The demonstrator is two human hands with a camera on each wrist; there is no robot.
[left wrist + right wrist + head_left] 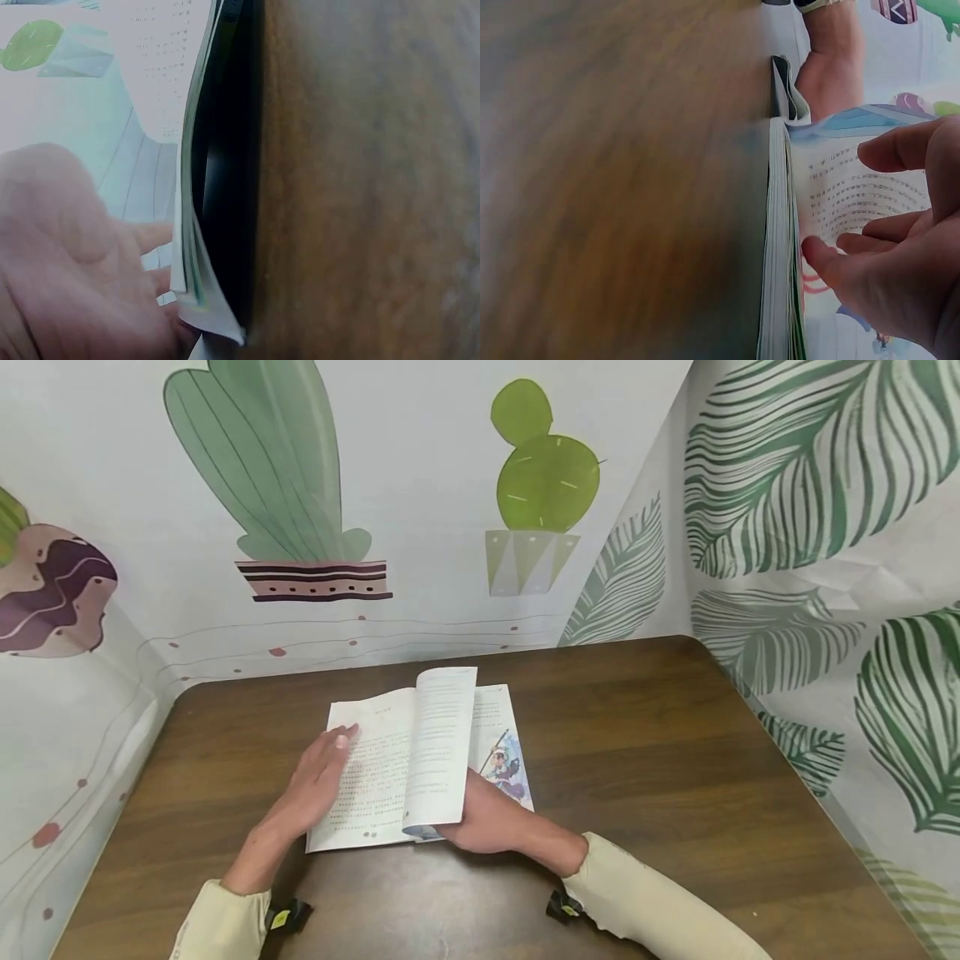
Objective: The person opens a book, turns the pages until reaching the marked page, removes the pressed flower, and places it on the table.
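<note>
An open book lies on the table, its left page (371, 760) covered in printed text. One leaf (442, 752) stands raised near the middle. Part of the right page (506, 768) shows beyond it, with a coloured figure drawn on it. My left hand (318, 777) rests along the left page's outer edge, fingers extended; in the left wrist view that hand (67, 255) touches the page beside the lifted paper edges. My right hand (491, 818) is partly hidden behind the raised leaf. The right wrist view shows that hand (900, 262) with spread, slightly bent fingers over the page, pinching nothing.
The brown wooden table (637, 760) extends around the book. Behind it stands a wall (435, 510) printed with cacti, and leaf-patterned covering (787, 635) hangs at the right. Black straps (288, 917) sit at both wrists, below pale sleeves (652, 893).
</note>
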